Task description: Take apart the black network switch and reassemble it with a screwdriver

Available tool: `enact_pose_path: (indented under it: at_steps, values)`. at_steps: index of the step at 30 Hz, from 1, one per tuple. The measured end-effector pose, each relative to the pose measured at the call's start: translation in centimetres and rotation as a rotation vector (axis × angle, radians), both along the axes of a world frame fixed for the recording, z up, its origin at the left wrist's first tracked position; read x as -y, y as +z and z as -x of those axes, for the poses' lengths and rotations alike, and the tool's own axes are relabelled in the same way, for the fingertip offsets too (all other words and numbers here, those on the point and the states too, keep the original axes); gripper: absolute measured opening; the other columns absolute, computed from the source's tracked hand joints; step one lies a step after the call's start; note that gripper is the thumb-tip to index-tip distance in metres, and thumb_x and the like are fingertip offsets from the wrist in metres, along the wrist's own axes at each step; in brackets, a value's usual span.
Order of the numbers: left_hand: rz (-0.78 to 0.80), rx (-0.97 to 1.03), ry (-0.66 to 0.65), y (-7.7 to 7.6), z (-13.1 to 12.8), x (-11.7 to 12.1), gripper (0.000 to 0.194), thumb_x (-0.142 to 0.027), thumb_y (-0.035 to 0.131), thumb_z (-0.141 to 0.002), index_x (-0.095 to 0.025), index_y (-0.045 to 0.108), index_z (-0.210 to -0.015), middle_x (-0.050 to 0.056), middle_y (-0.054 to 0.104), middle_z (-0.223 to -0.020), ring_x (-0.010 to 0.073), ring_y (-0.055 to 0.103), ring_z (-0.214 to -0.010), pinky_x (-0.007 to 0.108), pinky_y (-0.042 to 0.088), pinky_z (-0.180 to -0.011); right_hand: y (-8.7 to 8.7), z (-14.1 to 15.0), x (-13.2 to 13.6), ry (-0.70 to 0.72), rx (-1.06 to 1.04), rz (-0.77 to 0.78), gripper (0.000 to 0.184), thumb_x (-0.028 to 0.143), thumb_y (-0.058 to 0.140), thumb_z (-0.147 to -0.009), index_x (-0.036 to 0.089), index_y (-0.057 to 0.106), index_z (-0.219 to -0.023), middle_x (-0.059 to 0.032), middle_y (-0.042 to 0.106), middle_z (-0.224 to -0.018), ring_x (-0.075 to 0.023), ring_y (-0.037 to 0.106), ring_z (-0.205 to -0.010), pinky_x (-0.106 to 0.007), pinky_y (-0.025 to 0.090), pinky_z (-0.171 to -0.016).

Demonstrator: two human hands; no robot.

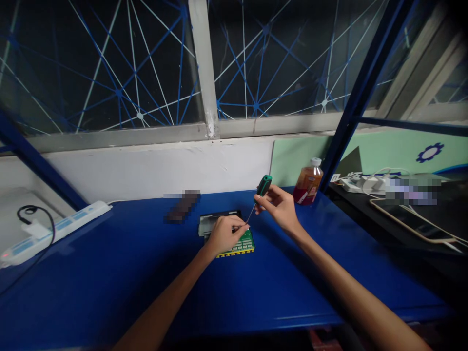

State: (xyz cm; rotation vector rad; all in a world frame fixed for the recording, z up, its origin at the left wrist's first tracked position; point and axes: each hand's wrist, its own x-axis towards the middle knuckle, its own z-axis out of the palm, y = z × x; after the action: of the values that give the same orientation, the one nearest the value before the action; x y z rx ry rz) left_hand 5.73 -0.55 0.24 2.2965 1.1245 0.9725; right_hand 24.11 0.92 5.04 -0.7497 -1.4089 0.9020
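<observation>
Blue-topped bench [109,282] under dark windows [300,53] crossed with blue and white lines. White power strip [69,229] along the left of the frame; drink bottle [309,183] at the far edge, right of centre. Pixelated dark item [182,207] left of centre.

Centre of frame: green circuit board [249,243], yellow-edged, lying on the bench, partly under the left hand. Dark casing [207,225] just behind it.

Right hand [281,208] grips the green-and-black handle of a screwdriver [264,184], held tilted, shaft running down and left to the left hand's fingertips. Left hand [225,235] lies over the board, fingers bent, thumb and forefinger near together by the tip; cannot tell whether they pinch anything.

Risks, as judged: the slant could let the tip skid, scoring the board or jabbing the left fingers. Uneven pressure from the left hand might slide the board on the smooth top. Any small part at the tip, hidden from here, could drop unnoticed.
</observation>
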Motion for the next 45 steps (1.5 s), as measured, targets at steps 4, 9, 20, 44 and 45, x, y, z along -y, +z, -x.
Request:
enact_pose_path:
  at_steps: [4,9,20,44,45]
  values:
    - [0.014,0.013,-0.003,0.0,0.0,0.1,0.025,-0.025,0.055,-0.087,-0.017,0.073,-0.072,0.003,0.070,-0.076,0.0148,0.061,-0.068,0.024,0.042,-0.059,-0.1,-0.1,0.1,-0.007,0.028,-0.006,0.022,0.031,0.069,-0.077,0.017,0.057,-0.089,0.0027,0.059,-0.059,-0.0141,0.060,-0.049,-0.030,0.051,-0.050]
    - [0.035,0.029,0.000,0.8,0.1,0.2,0.023,-0.030,0.056,-0.087,-0.018,0.074,-0.078,0.004,0.070,-0.081,0.0151,0.061,-0.071,0.025,0.043,-0.063,0.0,0.1,0.5,-0.020,0.052,-0.010,0.022,0.032,0.068,-0.078,0.018,0.056,-0.090,0.0024,0.060,-0.059,-0.0150,0.061,-0.050,-0.029,0.050,-0.050]
    - [0.149,-0.082,-0.047,4.8,5.5,0.0,0.025,-0.035,0.061,-0.080,-0.018,0.075,-0.093,0.007,0.070,-0.083,0.0126,0.054,-0.063,0.024,0.039,-0.055,1.0,4.8,0.4,0.072,0.175,-0.045,0.023,0.032,0.069,-0.075,0.021,0.052,-0.086,0.0040,0.055,-0.063,-0.0140,0.061,-0.055,-0.026,0.048,-0.048]
    - [0.152,-0.071,0.009,1.8,8.1,0.1,0.017,-0.029,0.063,-0.079,-0.019,0.077,-0.077,0.002,0.066,-0.065,0.0137,0.056,-0.061,0.026,0.043,-0.063,-0.4,8.2,1.0,0.080,0.426,-0.162,0.033,0.038,0.062,-0.079,0.020,0.058,-0.107,-0.0011,0.063,-0.075,-0.0152,0.061,-0.066,-0.027,0.050,-0.055]
    - [0.150,-0.075,0.007,1.7,8.1,0.0,0.017,-0.029,0.063,-0.079,-0.019,0.077,-0.076,0.002,0.066,-0.064,0.0135,0.055,-0.061,0.026,0.043,-0.063,-0.4,8.2,1.0,0.082,0.435,-0.167,0.033,0.037,0.062,-0.080,0.020,0.058,-0.107,-0.0010,0.063,-0.076,-0.0151,0.061,-0.067,-0.027,0.050,-0.056]
